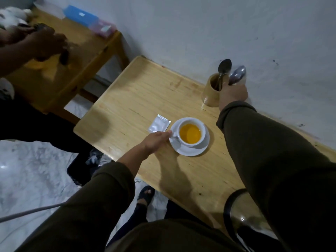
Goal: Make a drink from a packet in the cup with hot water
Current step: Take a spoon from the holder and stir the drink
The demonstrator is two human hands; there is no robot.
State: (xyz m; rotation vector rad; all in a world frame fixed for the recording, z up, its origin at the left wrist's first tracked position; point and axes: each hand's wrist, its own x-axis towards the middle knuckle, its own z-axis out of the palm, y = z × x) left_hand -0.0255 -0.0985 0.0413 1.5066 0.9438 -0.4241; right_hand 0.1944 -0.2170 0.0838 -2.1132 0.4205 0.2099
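A white cup (200,125) holding orange liquid stands on a white saucer (192,151) on the light wooden table (145,91). My left hand (156,140) touches the saucer's left rim by the cup handle. A silver packet (158,124) lies flat just left of the saucer, torn at one corner. My right hand (232,93) is at the wooden holder (211,91) near the wall, shut on a metal spoon (237,72) lifted out of it. A second spoon (224,67) still stands in the holder.
A kettle (241,217) with a black handle sits at the table's near right edge. Another person's hand (45,44) works over a second wooden table (76,57) at the left, which carries a blue box (80,15). The white wall runs close behind.
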